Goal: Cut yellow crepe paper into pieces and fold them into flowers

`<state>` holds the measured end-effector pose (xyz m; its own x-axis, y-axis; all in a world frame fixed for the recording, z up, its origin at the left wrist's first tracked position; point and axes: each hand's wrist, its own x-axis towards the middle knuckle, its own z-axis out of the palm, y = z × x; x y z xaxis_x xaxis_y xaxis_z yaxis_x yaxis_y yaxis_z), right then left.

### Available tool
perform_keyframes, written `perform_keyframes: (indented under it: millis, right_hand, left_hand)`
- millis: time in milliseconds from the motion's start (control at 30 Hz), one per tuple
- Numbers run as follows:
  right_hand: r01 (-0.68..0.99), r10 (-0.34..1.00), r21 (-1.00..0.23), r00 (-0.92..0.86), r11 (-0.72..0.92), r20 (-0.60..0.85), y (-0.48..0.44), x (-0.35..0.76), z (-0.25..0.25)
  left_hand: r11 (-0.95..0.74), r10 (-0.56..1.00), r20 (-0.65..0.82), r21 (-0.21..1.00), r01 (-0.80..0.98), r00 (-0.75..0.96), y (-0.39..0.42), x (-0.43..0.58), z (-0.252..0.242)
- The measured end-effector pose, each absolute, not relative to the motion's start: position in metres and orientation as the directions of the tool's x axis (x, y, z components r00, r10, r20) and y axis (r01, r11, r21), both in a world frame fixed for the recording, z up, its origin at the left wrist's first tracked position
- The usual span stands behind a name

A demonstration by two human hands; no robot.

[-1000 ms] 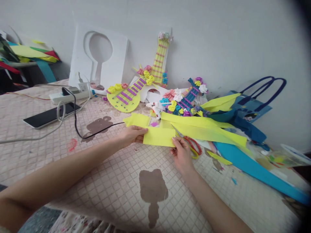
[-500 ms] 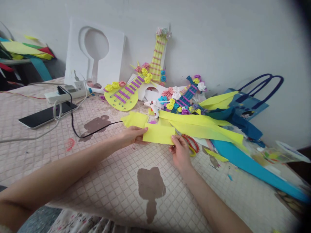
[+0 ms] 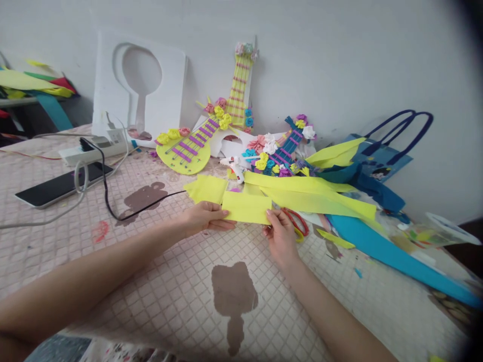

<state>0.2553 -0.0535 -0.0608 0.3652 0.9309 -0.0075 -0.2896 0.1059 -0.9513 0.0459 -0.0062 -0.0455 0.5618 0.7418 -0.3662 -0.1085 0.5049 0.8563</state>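
Note:
A small yellow crepe paper rectangle point(image 3: 247, 207) is stretched between my two hands, just above the table. My left hand point(image 3: 209, 216) pinches its left edge, thumb on top and fingers underneath. At the lower right corner, my right hand point(image 3: 279, 229) grips the paper between thumb and fingertips. Red-and-yellow scissors point(image 3: 298, 223) lie right beside my right hand, their blades partly hidden. Behind the paper are another yellow piece point(image 3: 206, 188), long yellow strips point(image 3: 320, 193) and a white glue gun point(image 3: 236, 167).
Flower-trimmed paper instruments, one a yellow guitar shape point(image 3: 184, 156), stand at the back by a white foam board point(image 3: 103, 80). A phone point(image 3: 62, 186), power strip point(image 3: 90, 151) and cables lie left. Right are a long blue strip point(image 3: 381, 251) and a blue bag point(image 3: 392, 161).
My left hand has slid down along the paper's left edge, its fingers now reaching further beneath. The right hand keeps its hold. The view has shifted slightly.

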Motion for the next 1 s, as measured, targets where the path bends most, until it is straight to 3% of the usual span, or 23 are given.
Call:
perform_keyframes:
  millis: [333,633,1000]
  right_hand:
    - [-0.293,0.930,-0.950,0.368,0.111,-0.005,-0.054,0.256,-0.062]
    - [-0.299,0.951,-0.951,0.309,0.075,-0.023,-0.059,0.247,-0.063]
    - [-0.287,0.966,-0.957,0.259,0.052,-0.025,-0.060,0.245,-0.068]
  left_hand:
    - [0.481,0.719,-0.307,0.868,-0.127,0.624,-0.004,0.043,-0.045]
    - [0.435,0.858,-0.317,0.867,-0.242,0.405,0.004,0.044,-0.048]
    - [0.442,0.880,-0.362,0.862,-0.249,0.309,0.005,0.043,-0.039]
